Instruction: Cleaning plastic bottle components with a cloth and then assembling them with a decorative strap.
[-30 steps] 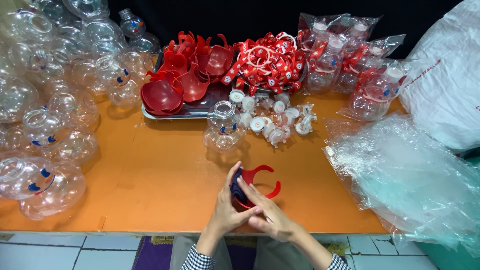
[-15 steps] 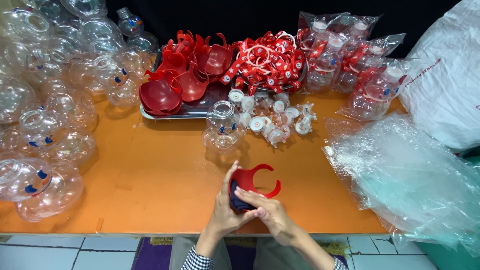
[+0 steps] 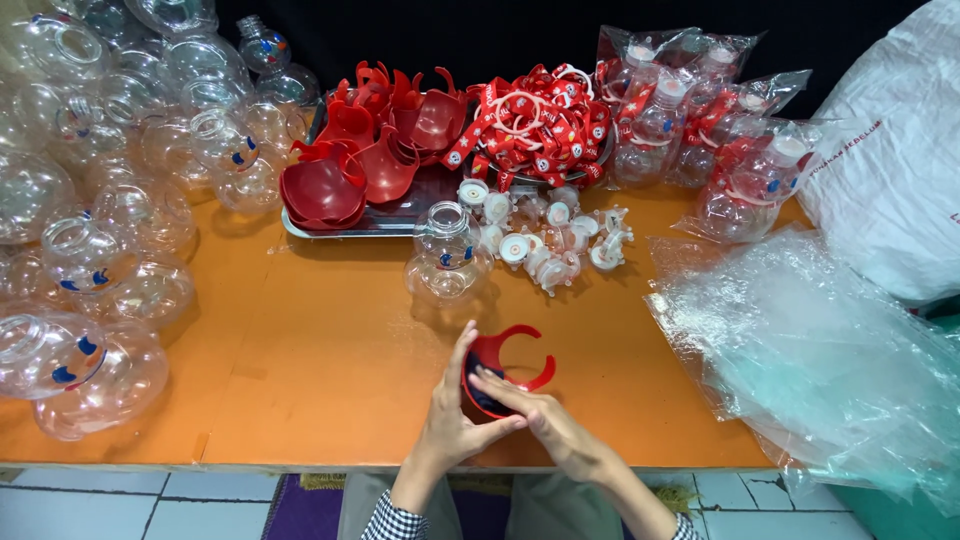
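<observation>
From the head camera, the left hand (image 3: 452,425) and the right hand (image 3: 540,420) are meeting at the near edge of the orange table (image 3: 320,360), both grasping a red plastic cup piece (image 3: 505,365) with a dark patch inside it. The left thumb is pointing up along its rim, and the right fingers are lying flat across its opening. Just beyond it a clear bottle (image 3: 445,255) is standing upright. Further back, a metal tray (image 3: 400,215) is holding more red pieces.
</observation>
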